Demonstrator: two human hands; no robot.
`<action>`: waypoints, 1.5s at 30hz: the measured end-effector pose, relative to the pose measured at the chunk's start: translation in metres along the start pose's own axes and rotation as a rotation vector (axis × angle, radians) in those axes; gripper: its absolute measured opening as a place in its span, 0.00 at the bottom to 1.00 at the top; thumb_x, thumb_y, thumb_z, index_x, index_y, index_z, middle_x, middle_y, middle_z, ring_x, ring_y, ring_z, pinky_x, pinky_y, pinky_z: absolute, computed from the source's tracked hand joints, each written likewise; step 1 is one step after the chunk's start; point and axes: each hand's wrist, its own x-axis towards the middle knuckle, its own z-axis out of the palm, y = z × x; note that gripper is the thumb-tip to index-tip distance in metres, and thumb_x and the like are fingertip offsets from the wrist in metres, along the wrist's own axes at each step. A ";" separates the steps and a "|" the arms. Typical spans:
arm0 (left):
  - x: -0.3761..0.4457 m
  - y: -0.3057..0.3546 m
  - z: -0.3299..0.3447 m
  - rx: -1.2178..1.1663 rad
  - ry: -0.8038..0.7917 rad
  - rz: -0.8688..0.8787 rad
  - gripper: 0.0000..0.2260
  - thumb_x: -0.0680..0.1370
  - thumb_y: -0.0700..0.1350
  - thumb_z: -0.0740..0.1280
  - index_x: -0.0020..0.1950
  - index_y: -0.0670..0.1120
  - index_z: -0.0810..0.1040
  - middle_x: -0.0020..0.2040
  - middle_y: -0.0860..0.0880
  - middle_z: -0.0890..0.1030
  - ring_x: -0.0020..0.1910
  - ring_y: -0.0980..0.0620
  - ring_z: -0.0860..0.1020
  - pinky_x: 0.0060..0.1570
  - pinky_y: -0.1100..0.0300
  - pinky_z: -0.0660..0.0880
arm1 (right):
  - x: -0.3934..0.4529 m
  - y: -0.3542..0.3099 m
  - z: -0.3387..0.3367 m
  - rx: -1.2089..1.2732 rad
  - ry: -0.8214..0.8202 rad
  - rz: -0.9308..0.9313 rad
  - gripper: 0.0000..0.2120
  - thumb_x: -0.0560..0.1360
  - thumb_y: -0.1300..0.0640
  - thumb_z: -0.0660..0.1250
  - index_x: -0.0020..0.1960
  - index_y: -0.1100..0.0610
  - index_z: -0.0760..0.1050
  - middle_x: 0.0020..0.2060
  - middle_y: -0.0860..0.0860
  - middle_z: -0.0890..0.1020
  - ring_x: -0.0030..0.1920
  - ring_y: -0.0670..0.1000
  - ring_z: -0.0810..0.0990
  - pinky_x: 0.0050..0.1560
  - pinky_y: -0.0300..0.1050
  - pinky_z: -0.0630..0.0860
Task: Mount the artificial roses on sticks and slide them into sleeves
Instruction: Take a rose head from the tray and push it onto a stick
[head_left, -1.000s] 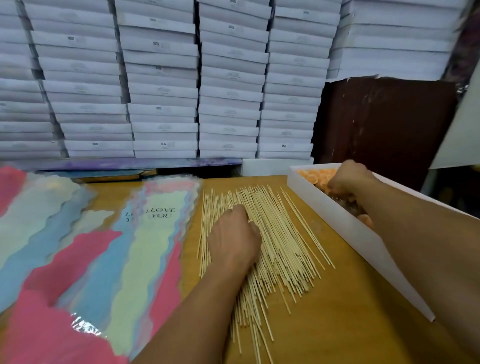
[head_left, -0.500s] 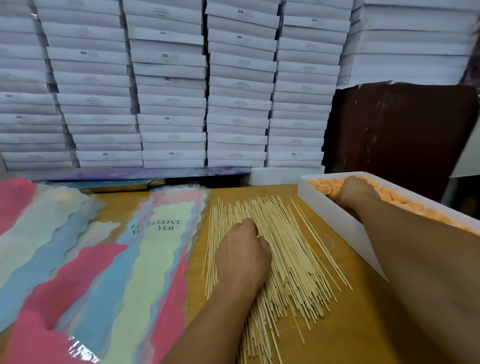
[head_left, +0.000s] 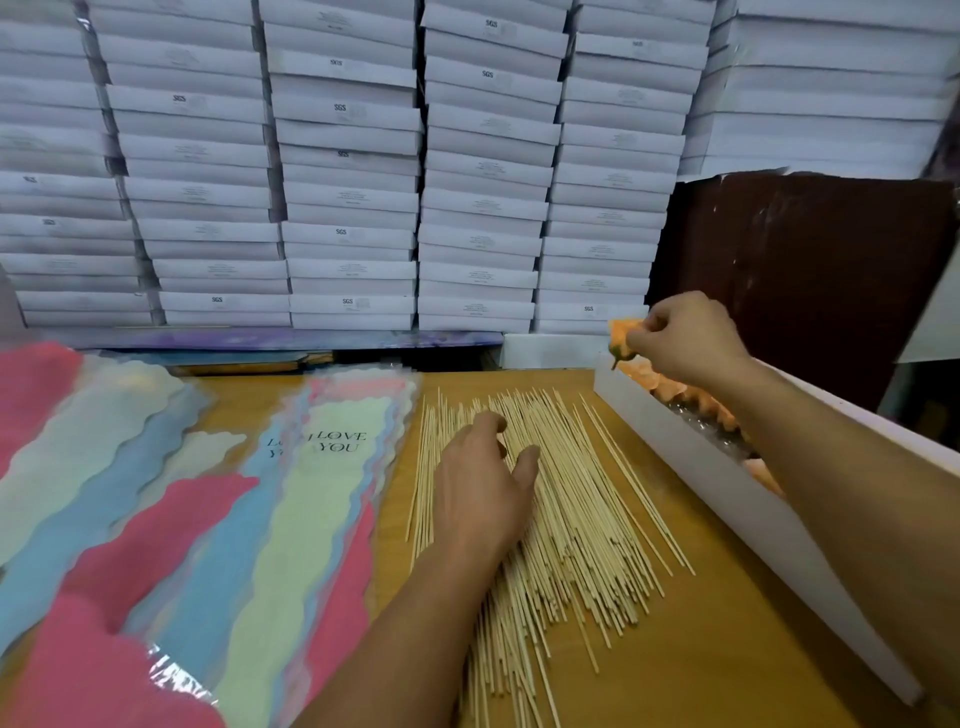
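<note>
- Head view: the right hand (head_left: 685, 338) is up above the far end of a long white box (head_left: 753, 512). Its fingers pinch one orange rose (head_left: 621, 338) with a small green stub at the bottom.
- More orange roses (head_left: 696, 400) lie inside that box, which sits on the right side of the tabletop (head_left: 727, 623).
- The left hand (head_left: 485, 488) lies on a big pile of thin wooden sticks (head_left: 582, 519) in the middle of the tabletop. Its fingers are bent down onto the sticks. I cannot tell if they hold one.
- Flat sleeves (head_left: 171, 519) in pink, blue and pale green lie in a fan on the left, just beside the sticks. One sleeve says "I LOVE YOU" (head_left: 340, 441).
- Behind the tabletop are tall stacks of white boxes (head_left: 343, 171). Some have small labels that say "SGS". The other small print is too blurry to read.
- A dark brown board (head_left: 810, 280) stands at the back right.
</note>
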 end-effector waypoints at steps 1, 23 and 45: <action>0.001 0.000 -0.002 -0.037 -0.002 -0.002 0.22 0.78 0.55 0.70 0.68 0.48 0.74 0.54 0.51 0.81 0.50 0.51 0.79 0.53 0.52 0.77 | -0.013 -0.014 -0.001 0.018 -0.032 -0.038 0.11 0.71 0.55 0.72 0.31 0.52 0.76 0.28 0.50 0.81 0.32 0.51 0.79 0.31 0.43 0.71; 0.019 -0.013 -0.016 -0.706 0.178 -0.214 0.06 0.78 0.47 0.71 0.49 0.53 0.74 0.40 0.53 0.83 0.30 0.54 0.83 0.32 0.62 0.73 | -0.085 -0.062 0.099 -0.150 -0.379 0.059 0.22 0.71 0.42 0.76 0.36 0.55 0.70 0.32 0.49 0.75 0.32 0.50 0.73 0.28 0.44 0.63; 0.020 -0.013 -0.015 -0.734 0.149 -0.272 0.09 0.80 0.49 0.68 0.51 0.44 0.78 0.40 0.54 0.85 0.33 0.53 0.84 0.37 0.58 0.72 | -0.090 -0.069 0.067 0.716 -0.598 0.296 0.05 0.75 0.64 0.59 0.42 0.58 0.71 0.24 0.53 0.78 0.19 0.48 0.68 0.20 0.36 0.60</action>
